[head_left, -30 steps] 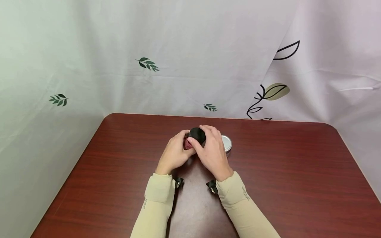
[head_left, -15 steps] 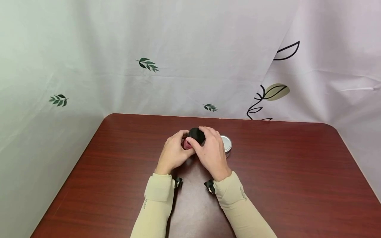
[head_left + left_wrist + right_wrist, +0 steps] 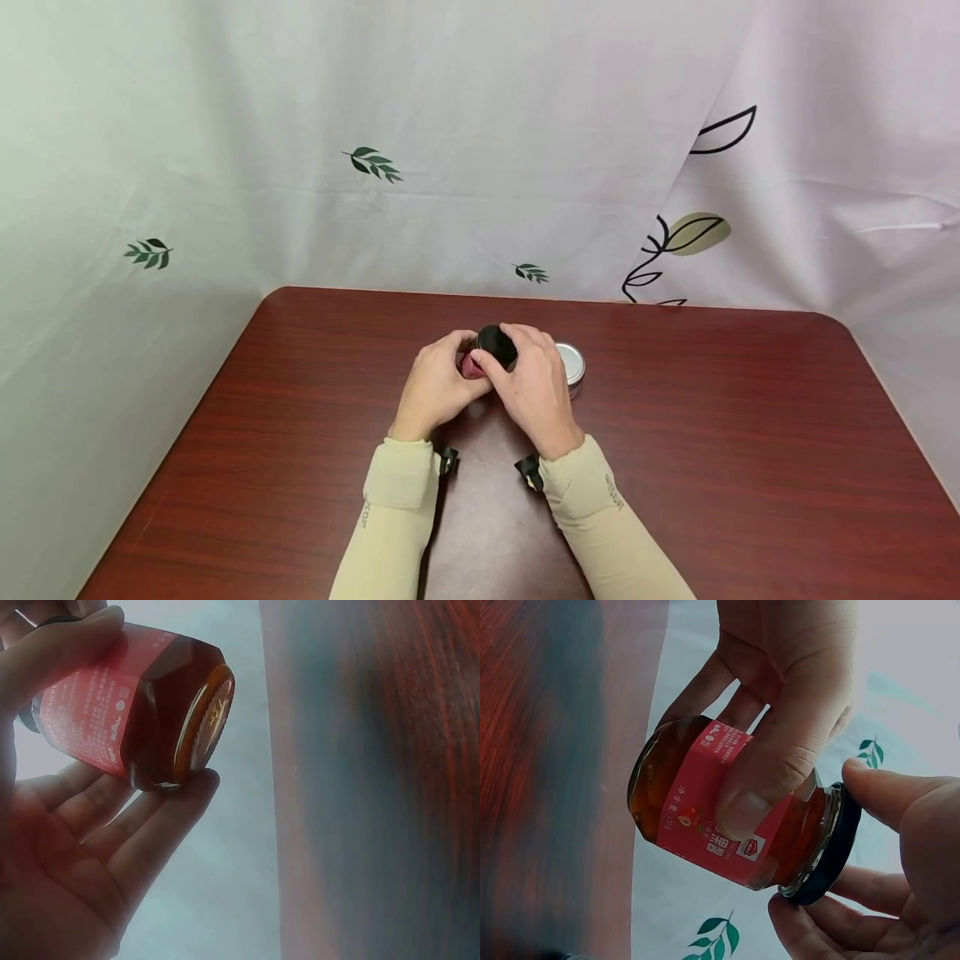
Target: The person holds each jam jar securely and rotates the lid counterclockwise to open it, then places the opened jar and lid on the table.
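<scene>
A faceted glass jar (image 3: 694, 802) with a red label and amber-brown contents is held tilted over the table. My left hand (image 3: 437, 385) grips its body, the thumb lying across the label. The black lid (image 3: 834, 851) sits on the jar's neck and faces up and to the right in the head view. Around the rim of this lid, my right hand (image 3: 536, 390) has its thumb on one side and fingertips on the other. In the left wrist view the jar's glass base (image 3: 214, 724) shows, with a left fingertip right beside it.
A round container with a silver-white lid (image 3: 572, 363) stands on the table just right of my right hand, partly hidden by it. The reddish-brown wooden table (image 3: 712, 433) has rounded far corners. Behind it hangs a pale curtain (image 3: 450, 108) printed with leaves.
Both hands and the jar have shifted very slightly left and down in the head view. The grip on the jar and lid looks the same.
</scene>
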Tool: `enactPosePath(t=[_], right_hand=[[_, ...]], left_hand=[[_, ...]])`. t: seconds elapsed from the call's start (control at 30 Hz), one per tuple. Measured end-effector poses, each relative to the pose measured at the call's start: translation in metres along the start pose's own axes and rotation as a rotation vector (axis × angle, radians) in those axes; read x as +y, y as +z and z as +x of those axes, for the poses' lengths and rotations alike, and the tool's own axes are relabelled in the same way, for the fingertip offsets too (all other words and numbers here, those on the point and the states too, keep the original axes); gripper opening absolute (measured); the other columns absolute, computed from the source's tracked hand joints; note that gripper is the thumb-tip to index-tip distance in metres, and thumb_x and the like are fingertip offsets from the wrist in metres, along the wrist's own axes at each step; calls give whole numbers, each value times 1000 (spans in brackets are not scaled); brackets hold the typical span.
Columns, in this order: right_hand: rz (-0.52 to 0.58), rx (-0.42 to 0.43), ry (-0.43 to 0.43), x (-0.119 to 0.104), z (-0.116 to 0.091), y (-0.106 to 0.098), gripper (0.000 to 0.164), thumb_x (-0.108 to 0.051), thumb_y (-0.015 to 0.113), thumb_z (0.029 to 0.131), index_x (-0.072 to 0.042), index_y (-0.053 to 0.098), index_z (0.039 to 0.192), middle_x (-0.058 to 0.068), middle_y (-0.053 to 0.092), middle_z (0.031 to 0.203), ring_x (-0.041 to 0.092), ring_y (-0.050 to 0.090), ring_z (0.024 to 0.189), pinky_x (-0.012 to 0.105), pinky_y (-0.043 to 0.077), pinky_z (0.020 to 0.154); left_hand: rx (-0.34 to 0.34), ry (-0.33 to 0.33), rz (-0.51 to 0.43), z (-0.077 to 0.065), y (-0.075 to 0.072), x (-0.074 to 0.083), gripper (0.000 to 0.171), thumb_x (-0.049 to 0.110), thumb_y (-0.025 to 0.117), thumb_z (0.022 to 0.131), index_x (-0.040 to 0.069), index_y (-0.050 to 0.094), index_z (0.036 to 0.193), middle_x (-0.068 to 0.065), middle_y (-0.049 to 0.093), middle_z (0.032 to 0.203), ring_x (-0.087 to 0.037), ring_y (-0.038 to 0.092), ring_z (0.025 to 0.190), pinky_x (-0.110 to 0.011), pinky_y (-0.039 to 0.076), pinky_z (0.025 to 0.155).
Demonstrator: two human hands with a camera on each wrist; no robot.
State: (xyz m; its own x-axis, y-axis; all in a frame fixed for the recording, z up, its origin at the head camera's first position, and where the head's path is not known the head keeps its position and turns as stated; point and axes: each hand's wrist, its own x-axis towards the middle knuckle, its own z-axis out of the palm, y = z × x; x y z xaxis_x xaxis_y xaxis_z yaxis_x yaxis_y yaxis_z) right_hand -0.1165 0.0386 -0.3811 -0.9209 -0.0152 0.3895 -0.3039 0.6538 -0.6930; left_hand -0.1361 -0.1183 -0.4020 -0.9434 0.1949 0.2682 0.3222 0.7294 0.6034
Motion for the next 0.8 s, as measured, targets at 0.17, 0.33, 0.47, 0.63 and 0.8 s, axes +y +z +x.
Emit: enactPosePath(t=[0.17, 0.33, 0.47, 0.63, 0.8], right_hand=[[-6, -11, -18, 0, -1, -1, 49, -36, 78, 89, 0, 70, 121, 13, 68, 121, 30, 61, 111, 44, 49, 95], [-9, -20, -41, 1, -1, -1, 50, -35, 77, 89, 2, 69, 122, 14, 68, 122, 29, 61, 113, 43, 49, 96], [-10, -33, -48, 2, -1, -2, 52, -36, 77, 90, 3, 69, 123, 15, 68, 122, 30, 60, 114, 43, 48, 97], [-24, -41, -67, 3, -1, -3, 52, -35, 77, 89, 3, 69, 123, 15, 68, 121, 30, 61, 114, 44, 48, 97], [-29, -37, -85, 4, -1, -3, 50, -33, 77, 89, 4, 70, 122, 14, 69, 120, 30, 61, 114, 44, 49, 96]], left_hand=[[-8, -7, 11, 0, -1, 0, 53, 30, 84, 75, 7, 66, 119, -6, 70, 110, -23, 65, 93, -39, 53, 84], [-13, -10, 5, 0, -2, 1, 53, 30, 84, 75, 7, 67, 119, -5, 70, 106, -22, 64, 91, -39, 53, 83], [-18, -9, 3, 0, -3, 0, 53, 30, 85, 74, 7, 67, 118, -4, 70, 104, -21, 64, 91, -39, 53, 83], [-21, -6, -6, 0, -3, 1, 52, 30, 85, 74, 7, 67, 117, -3, 70, 103, -20, 64, 89, -38, 53, 82], [-25, -8, -20, -1, -3, 1, 50, 29, 84, 74, 8, 67, 116, -2, 70, 100, -17, 63, 87, -36, 53, 79]])
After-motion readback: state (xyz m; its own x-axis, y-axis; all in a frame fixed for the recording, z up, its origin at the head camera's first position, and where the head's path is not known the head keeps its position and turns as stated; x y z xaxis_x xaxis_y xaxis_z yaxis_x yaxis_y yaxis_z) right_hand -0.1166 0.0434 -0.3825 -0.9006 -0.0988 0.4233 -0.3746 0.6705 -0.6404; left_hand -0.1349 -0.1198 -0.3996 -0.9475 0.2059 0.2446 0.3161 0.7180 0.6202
